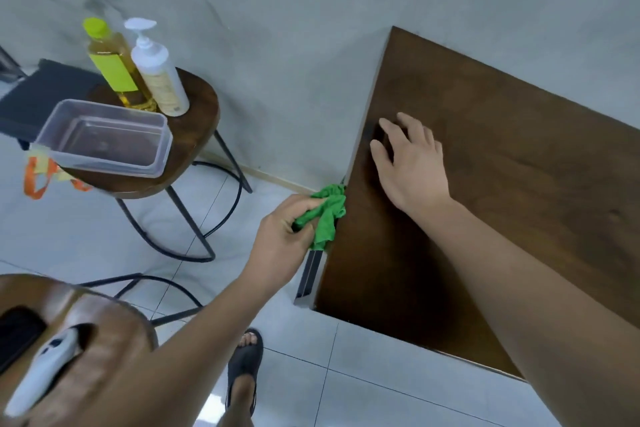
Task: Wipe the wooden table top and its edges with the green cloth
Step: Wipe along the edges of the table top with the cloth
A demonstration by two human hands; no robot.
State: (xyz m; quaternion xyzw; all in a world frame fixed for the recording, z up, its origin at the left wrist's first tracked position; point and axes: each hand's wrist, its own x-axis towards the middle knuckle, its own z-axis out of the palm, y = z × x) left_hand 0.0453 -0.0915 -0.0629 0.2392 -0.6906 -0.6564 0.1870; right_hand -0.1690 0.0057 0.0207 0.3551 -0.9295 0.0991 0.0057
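Nearest me, bottom left, a brown wooden stool seat [86,333] with a white handheld device [45,371] lying on it beside a black object [17,333], blurred, can't tell what either is. Above it, further left-back, a second wooden stool [194,135] on black metal legs carrying a clear plastic container [104,137], a yellow bottle with a lime cap [110,62] and a white pump bottle [157,69], the two bottles touching side by side. Something orange and yellow [38,180] hangs off that stool's left side, too blurred to name. A dark chair seat [41,94] sits behind it. Floor is pale tile [346,374], my foot in a black sandal [244,367] on it. Centre: my left hand [287,236] is bunched around the green cloth [327,215], fingers curled and clamping it, pressing it against the left side edge of the table [502,218], about midway along that edge; part of the cloth droops down below the edge. A black metal table leg [310,274] shows just under the cloth. Right of that, my right hand [412,163] lies flat on the dark wood top near the same edge, fingers spread, palm down, holding nothing. Grey wall [311,28] behind, table's far side against it.
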